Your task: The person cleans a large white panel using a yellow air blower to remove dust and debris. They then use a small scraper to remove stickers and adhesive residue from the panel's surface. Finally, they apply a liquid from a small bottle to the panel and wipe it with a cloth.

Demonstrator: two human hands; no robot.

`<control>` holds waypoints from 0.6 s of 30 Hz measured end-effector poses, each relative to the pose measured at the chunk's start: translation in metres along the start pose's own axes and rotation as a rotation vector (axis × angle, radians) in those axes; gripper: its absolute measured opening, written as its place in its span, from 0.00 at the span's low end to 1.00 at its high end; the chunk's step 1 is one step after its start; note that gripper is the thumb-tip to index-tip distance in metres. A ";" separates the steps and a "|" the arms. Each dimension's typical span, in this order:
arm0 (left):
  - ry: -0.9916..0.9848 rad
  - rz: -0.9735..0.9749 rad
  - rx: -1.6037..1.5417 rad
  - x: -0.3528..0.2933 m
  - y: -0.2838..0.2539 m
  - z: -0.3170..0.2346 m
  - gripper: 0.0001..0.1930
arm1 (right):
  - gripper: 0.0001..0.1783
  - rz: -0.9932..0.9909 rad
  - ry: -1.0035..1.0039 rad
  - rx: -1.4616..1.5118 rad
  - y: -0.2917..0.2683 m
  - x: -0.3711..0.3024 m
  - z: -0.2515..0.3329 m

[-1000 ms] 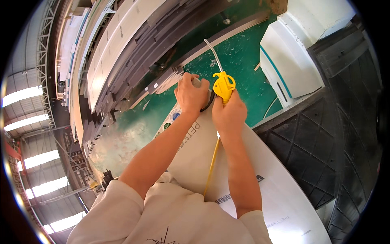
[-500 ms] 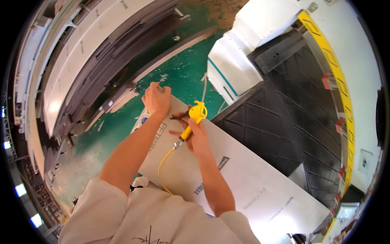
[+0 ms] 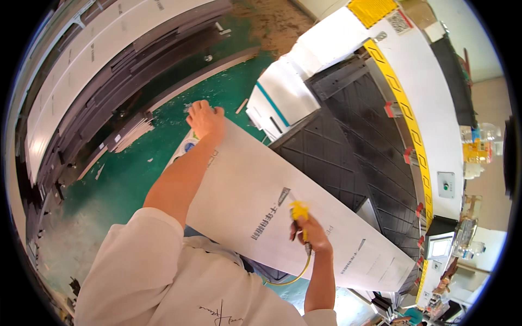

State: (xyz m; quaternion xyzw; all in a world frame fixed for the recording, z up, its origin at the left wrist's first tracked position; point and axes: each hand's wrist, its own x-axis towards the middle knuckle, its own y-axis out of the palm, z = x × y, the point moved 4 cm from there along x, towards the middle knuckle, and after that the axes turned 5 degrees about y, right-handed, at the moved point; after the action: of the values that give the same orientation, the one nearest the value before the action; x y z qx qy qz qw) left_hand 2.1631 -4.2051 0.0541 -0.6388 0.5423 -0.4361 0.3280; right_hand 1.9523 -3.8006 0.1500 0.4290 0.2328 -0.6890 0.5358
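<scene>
A long pale panel [image 3: 234, 179] with dark printed marks lies slantwise in front of me. At its far left end my left hand [image 3: 206, 120] is closed over the edge, fingers bent around it. My right hand [image 3: 315, 232] is wrapped around a yellow air blow gun [image 3: 299, 210] above the middle of the panel. The gun is slightly blurred, and I cannot tell whether it touches the surface. From its lower end a thin yellow hose [image 3: 305, 267] curves down past the panel's near edge toward my body.
Beyond the panel is a black ribbed machine bed [image 3: 348, 152], bordered by a yellow striped strip [image 3: 405, 111]. A white machine housing [image 3: 280, 100] stands at the bed's far left corner. Stacked long boards [image 3: 117, 65] fill the left, above the green floor [image 3: 141, 168].
My right hand has carried the blow gun from near my left hand rightward and nearer along the panel. My left hand stays on the far end. The view has shifted rightward.
</scene>
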 end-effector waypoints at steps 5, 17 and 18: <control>-0.009 0.007 0.071 -0.001 -0.006 -0.008 0.16 | 0.17 -0.155 -0.114 0.116 -0.035 -0.016 -0.023; 0.014 -0.001 0.154 0.001 0.002 -0.002 0.17 | 0.13 -0.916 -0.377 0.447 -0.198 -0.113 -0.114; 0.009 0.004 0.165 0.000 0.003 -0.002 0.17 | 0.13 -0.892 -0.368 0.406 -0.199 -0.116 -0.118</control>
State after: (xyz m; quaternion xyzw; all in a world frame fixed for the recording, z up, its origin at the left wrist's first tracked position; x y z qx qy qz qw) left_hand 2.1601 -4.2061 0.0518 -0.6067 0.5072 -0.4814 0.3780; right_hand 1.8122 -3.5833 0.1578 0.2551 0.1569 -0.9455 0.1282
